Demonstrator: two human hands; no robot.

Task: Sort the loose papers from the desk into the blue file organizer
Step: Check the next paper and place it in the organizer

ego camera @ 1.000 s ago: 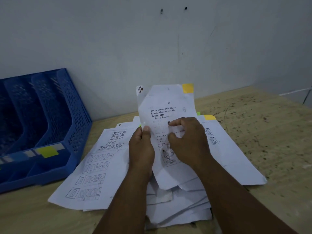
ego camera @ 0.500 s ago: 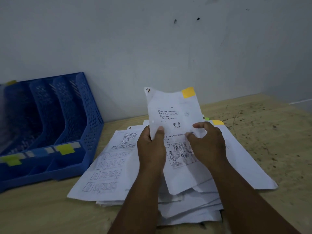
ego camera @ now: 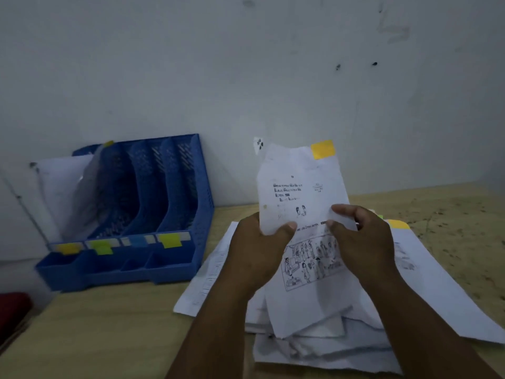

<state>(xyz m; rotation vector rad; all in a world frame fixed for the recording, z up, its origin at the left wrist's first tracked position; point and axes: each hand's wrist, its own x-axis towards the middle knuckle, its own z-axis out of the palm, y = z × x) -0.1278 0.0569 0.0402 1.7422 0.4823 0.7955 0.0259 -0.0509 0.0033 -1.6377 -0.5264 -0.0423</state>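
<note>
1. The white printed sheet with a yellow sticky tab at its top corner [ego camera: 300, 187] stands nearly upright in the air above the loose pile of white papers [ego camera: 341, 324], lifted clear, probably so that its print and its tab can be read before it is filed.
2. The left hand [ego camera: 259, 253] grips the sheet's left edge, thumb across the front and the other fingers hidden behind. The right hand [ego camera: 360, 242] pinches the right edge, thumb in front and fingers curled over the margin. A hold on both sides keeps the thin, creased paper from flopping over.
3. The pile lies fanned on the pale wooden bench [ego camera: 109, 337] directly under the sheet. Another yellow tab [ego camera: 397, 224] shows on a paper just right of the sheet, behind the right hand, so the tabs seem to mark each paper's category.
4. The blue perforated plastic file organizer [ego camera: 131, 214] stands well to the left of the sheet, against the grey-white wall [ego camera: 246, 77]. Coloured labels line its front rail; the yellow label on the rightmost slot [ego camera: 170, 239] looks like the match for this tab, though a yellow-looking one on the leftmost slot makes that uncertain.
5. White sheets [ego camera: 62, 187] already lean in the organizer's leftmost slot, farthest from the held sheet.
6. A dark red object [ego camera: 13, 307] lies at the frame's edge, beyond the organizer; what it is cannot be told.
</note>
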